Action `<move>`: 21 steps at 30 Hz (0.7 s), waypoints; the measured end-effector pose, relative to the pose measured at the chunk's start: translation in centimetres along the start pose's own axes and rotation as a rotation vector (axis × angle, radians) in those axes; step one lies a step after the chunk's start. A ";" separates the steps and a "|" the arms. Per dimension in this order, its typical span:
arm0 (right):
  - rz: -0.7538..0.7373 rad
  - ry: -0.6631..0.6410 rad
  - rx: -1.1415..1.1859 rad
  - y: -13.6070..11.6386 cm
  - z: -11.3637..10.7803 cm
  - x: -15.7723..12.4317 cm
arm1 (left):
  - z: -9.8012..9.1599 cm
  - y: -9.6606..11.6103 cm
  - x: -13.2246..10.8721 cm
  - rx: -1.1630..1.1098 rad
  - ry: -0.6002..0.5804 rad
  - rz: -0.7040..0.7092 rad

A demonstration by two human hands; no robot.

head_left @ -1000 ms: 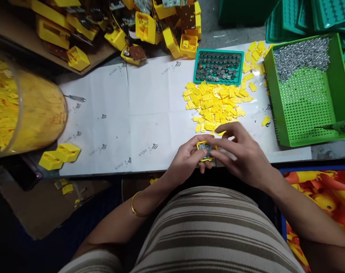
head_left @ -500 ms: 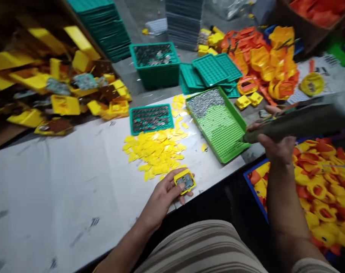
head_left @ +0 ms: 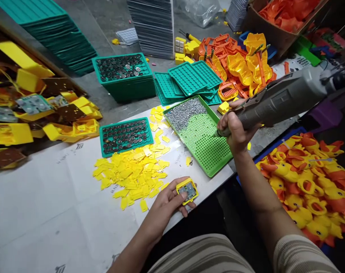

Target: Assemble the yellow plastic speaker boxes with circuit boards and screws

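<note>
Near the table's front edge, my left hand (head_left: 172,200) is closed on a small yellow plastic housing (head_left: 194,186) with a grey inside, the thumb lying across it. My right hand (head_left: 237,129) is wrapped round the front of a grey electric screwdriver (head_left: 274,106). The tool's tip points down over the green perforated tray (head_left: 221,160). Small silver screws (head_left: 183,113) cover the far end of that tray. To the left of it, small yellow plastic pieces (head_left: 132,172) lie in a loose pile on the white sheet.
Behind the pile sits a teal tray of button cells (head_left: 126,135); a deeper teal bin (head_left: 123,85) stands farther back. Stacked teal trays (head_left: 186,79) and orange parts (head_left: 218,49) lie behind. Yellow housings (head_left: 13,132) crowd the left. Yellow duck parts (head_left: 309,182) fill a blue crate at right.
The view has swung right, so the table things sit farther left. My right hand with the screwdriver has come inward over the green tray. My left hand keeps the housing.
</note>
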State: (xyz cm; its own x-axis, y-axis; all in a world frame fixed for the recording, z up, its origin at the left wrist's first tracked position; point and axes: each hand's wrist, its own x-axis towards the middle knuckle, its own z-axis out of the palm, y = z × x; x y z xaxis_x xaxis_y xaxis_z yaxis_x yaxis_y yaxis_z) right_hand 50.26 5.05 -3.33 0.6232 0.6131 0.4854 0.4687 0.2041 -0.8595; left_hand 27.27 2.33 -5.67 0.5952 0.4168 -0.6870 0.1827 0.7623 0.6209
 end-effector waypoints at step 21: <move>0.039 -0.067 -0.122 0.6 2.3 0.7 | -0.8 0.3 0.5 -0.009 -0.112 -0.052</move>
State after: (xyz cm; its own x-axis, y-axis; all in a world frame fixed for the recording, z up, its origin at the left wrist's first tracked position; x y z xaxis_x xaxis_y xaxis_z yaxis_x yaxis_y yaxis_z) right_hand 49.53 7.36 -3.84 0.6012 0.6691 0.4369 0.5200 0.0876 -0.8497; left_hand 27.02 3.18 -6.15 0.6691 0.3195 -0.6710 0.2082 0.7862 0.5819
